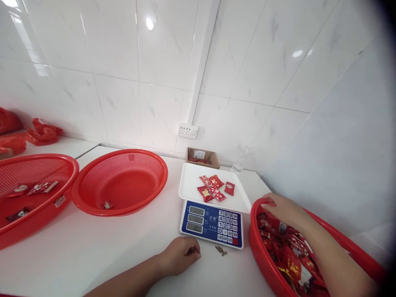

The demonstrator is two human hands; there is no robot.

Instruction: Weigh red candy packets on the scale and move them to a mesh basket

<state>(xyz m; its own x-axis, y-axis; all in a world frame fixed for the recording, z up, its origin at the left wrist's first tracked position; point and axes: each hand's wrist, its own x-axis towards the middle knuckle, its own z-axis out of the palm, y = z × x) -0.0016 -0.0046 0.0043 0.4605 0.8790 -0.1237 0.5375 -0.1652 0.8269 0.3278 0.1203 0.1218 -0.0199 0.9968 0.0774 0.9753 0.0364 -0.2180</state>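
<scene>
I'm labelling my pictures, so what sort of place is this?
Probably a weighing or packing room: small red packets lie on an electronic scale, many more sit in a red plastic basin at right, and red perforated baskets stand at left.

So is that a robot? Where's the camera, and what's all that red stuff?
No robot: those are a person's own two bare hands. There's just one picture, from a camera worn on that person's head, looking forward and down. The left hand is loosely curled at the white table; nothing shows in it. The right hand is over the edge of a red basket holding lots of shiny packets, and seems to pinch a small red packet. A scale has more packets on its tray. Two more baskets stand left.
</scene>
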